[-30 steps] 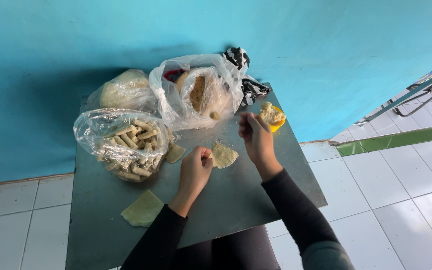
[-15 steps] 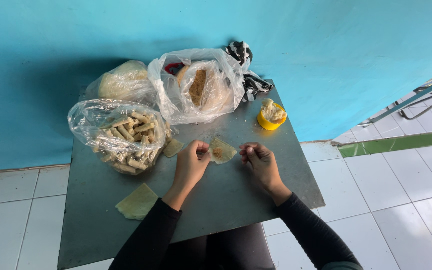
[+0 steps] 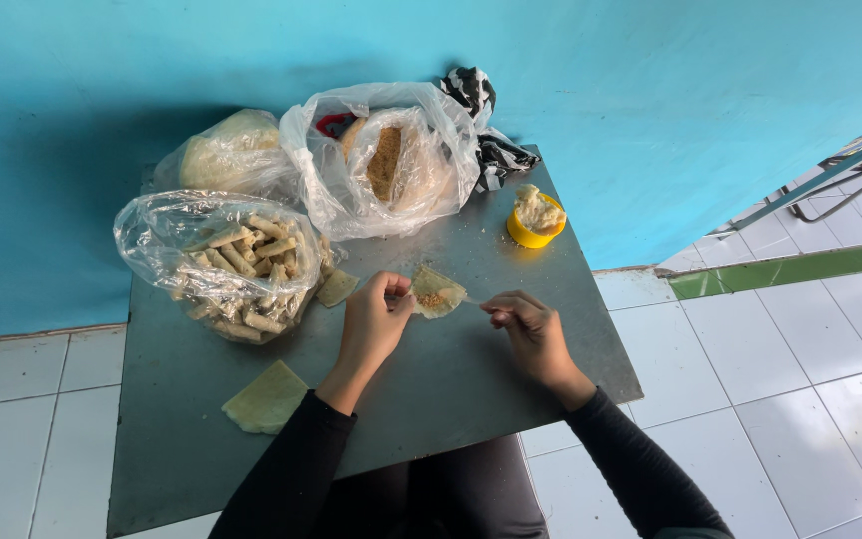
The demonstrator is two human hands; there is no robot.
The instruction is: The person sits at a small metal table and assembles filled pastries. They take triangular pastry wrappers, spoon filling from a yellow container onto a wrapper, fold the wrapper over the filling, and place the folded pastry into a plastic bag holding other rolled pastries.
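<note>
A thin pale wrapper sheet point(image 3: 438, 291) with brown filling on it lies at the middle of the grey table point(image 3: 471, 389). My left hand point(image 3: 372, 325) pinches its left edge. My right hand point(image 3: 528, 329) rests just right of the sheet, fingers curled around a small thin tool whose tip touches the sheet's right corner. Beyond my right hand stands a small yellow cup point(image 3: 535, 217) heaped with pale paste.
A clear bag of rolled sticks point(image 3: 226, 265) sits at the left. Behind it are a bag of pale dough point(image 3: 228, 154) and a bag with brown filling point(image 3: 391, 160). Spare wrapper sheets point(image 3: 267, 397) lie near the table's front left. A black-and-white cloth point(image 3: 491, 140) lies by the blue wall.
My right hand came back from the yellow cup to the table beside the sheet. My left hand has stayed on the sheet, now pinching its left edge.
</note>
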